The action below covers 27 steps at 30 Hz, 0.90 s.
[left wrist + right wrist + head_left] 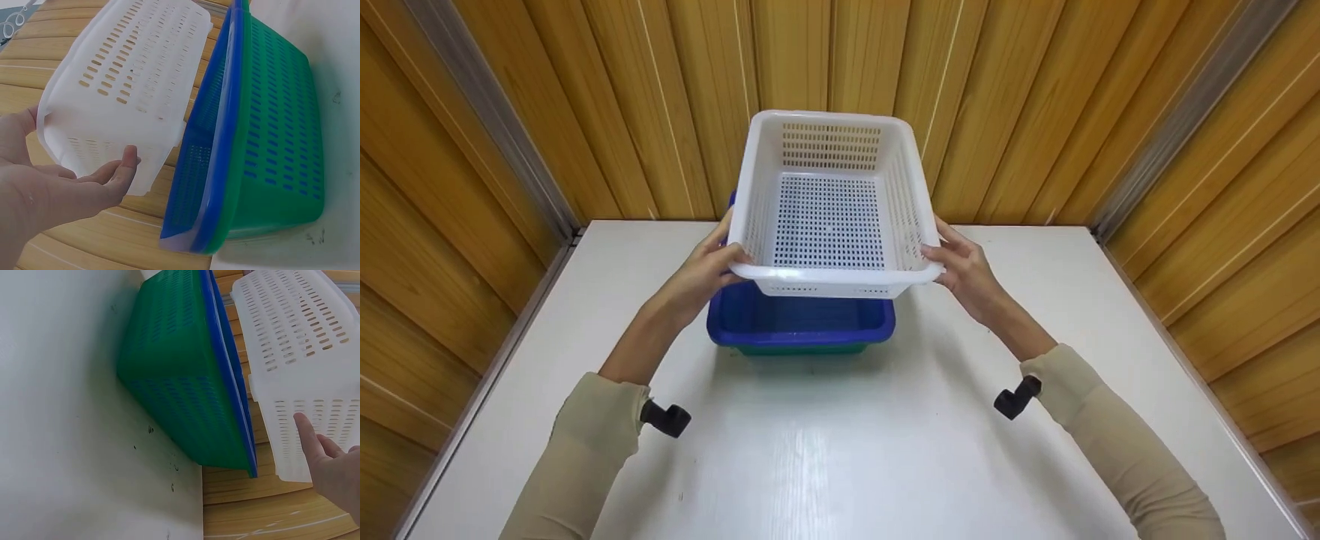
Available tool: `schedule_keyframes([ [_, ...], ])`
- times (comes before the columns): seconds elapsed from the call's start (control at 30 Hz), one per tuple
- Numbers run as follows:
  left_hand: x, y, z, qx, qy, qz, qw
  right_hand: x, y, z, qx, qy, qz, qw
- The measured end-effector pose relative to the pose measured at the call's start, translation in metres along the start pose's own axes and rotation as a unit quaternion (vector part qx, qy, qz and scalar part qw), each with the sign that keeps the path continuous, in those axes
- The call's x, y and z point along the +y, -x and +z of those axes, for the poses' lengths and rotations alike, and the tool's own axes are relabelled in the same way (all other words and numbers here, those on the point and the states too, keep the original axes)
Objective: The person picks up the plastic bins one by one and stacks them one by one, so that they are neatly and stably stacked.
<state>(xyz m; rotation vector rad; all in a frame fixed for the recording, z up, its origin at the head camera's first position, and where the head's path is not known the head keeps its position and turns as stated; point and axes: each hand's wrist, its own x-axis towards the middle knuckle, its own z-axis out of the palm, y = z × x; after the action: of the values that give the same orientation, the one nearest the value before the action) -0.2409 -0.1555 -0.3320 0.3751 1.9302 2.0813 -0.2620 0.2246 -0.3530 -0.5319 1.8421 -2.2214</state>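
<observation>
A white slotted plastic basket (834, 279) is held up in the air, its open top tilted toward the head camera. My left hand (699, 271) grips its near left corner, thumb over the rim and fingers against the outer wall. At the near right corner my right hand (966, 268) grips the rim the same way. Under it stands a blue basket (802, 337) nested in a green basket (284, 140). Both wrist views show a gap between the white basket and the blue rim. The white basket hides much of the nested pair in the head view.
The nested baskets stand on a white table (810, 450) toward its back edge. Wood-patterned panels (862, 52) rise behind the table and on both sides. A black wrist mount (666, 418) sticks out from the left sleeve, and another black mount (1018, 397) from the right.
</observation>
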Motion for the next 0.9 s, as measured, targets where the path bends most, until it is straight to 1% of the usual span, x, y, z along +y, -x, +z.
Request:
schedule_keyframes([
  [0.17, -0.003, 0.005, -0.009, 0.005, 0.006, -0.004, 1.0, 0.004, -0.002, 0.008, 0.005, 0.001, 0.012, 1.0],
  [0.4, -0.012, 0.012, -0.02, 0.027, 0.012, -0.032, 0.999, 0.012, -0.001, 0.015, -0.001, 0.005, 0.025, 1.0],
  [0.6, -0.013, 0.013, -0.022, 0.023, 0.017, -0.032, 0.9991, 0.012, -0.001, 0.015, 0.001, -0.003, 0.028, 1.0],
  [0.7, -0.013, 0.013, -0.022, 0.028, 0.016, -0.034, 0.9989, 0.011, 0.0, 0.014, -0.002, 0.006, 0.029, 1.0],
  [0.8, -0.015, 0.012, -0.023, 0.031, 0.017, -0.035, 0.9988, 0.008, -0.001, 0.013, -0.004, 0.026, 0.038, 0.999],
  [0.9, -0.018, 0.012, -0.024, 0.035, -0.009, -0.032, 0.9988, 0.005, -0.001, 0.011, -0.001, 0.05, 0.052, 0.997],
])
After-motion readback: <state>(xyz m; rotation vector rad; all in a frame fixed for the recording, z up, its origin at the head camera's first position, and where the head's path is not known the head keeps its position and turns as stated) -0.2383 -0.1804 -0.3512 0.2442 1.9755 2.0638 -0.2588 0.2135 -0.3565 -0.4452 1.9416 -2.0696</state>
